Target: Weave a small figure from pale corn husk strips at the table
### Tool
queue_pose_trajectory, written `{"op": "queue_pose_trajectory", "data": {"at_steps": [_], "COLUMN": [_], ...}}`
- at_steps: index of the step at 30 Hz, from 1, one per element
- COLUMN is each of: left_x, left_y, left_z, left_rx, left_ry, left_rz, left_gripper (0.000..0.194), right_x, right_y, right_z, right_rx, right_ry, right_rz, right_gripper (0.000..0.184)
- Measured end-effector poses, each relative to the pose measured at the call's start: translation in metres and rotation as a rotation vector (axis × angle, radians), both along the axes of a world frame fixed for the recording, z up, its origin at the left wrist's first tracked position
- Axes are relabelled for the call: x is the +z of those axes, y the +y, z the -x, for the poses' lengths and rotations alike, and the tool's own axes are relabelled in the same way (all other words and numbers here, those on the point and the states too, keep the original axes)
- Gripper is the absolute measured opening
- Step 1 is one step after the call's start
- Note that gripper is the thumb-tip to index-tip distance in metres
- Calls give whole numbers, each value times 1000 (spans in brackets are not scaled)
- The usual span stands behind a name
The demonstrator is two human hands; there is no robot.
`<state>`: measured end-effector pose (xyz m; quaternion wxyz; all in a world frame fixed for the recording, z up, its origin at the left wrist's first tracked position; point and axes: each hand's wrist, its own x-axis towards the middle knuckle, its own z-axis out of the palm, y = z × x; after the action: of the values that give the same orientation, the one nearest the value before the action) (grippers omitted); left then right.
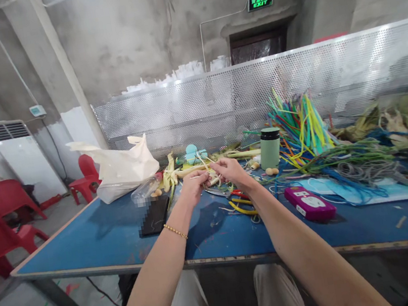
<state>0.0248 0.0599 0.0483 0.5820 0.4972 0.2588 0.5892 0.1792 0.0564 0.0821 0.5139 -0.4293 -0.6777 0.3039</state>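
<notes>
Pale, thin strips (pixel 202 161) are at the centre of my dial, over the blue table (pixel 117 237), with narrow ends poking up towards 12 o'clock between my hands. My left hand (pixel 195 182) has its fingers drawn together, pinching the strips from the 9 o'clock side; my right hand (pixel 229 170) pinches at them from 3 o'clock, thumb and fingers closed in. The exact grip of each fingertip is too small to tell. A beaded gold bracelet (pixel 175 232) circles my left wrist.

Just beyond, at 12, I see a light-blue round item (pixel 191 153) among pale husk pieces. Near me at 5 o'clock lies a yellow-handled tool (pixel 243 208), with a red-handled tool (pixel 238 194) right by it. At 8 there is a flat black object (pixel 155 215), partly pixelated; at 9, a clear plastic bottle (pixel 146 188) lies on its side, and at 10 a cream plastic bag (pixel 125 165) slumps.

At 3 a green tumbler (pixel 270 148) with a black lid stands upright, small wooden balls (pixel 271 171) near its foot. Past it, towards 2, bright coloured strips (pixel 311 126) fan out in a heap. A purple box (pixel 310 203) sits at 4, beside light-blue sheets (pixel 347 189) and tangled cords (pixel 361 152).
</notes>
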Motion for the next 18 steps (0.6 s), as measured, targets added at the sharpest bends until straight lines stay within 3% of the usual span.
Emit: {"op": "queue_pose_trajectory", "data": {"at_steps": [4,9,18], "left_x": [-2,-2,0], "left_y": [3,0,-3], "left_z": [0,0,-2], "left_rx": [25,5,-31], "left_ry": [-3,43,9], "left_rz": [-17,-6,163], "left_gripper": [31,29,20], "right_x": [2,1,-1], "right_y": [-5,-8,-5], "right_z": [-3,-3,0], "right_rx": [98,217,197], "right_ry": [-65,-8,50], "right_rz": [124,100,120], "right_gripper": [36,30,24]}}
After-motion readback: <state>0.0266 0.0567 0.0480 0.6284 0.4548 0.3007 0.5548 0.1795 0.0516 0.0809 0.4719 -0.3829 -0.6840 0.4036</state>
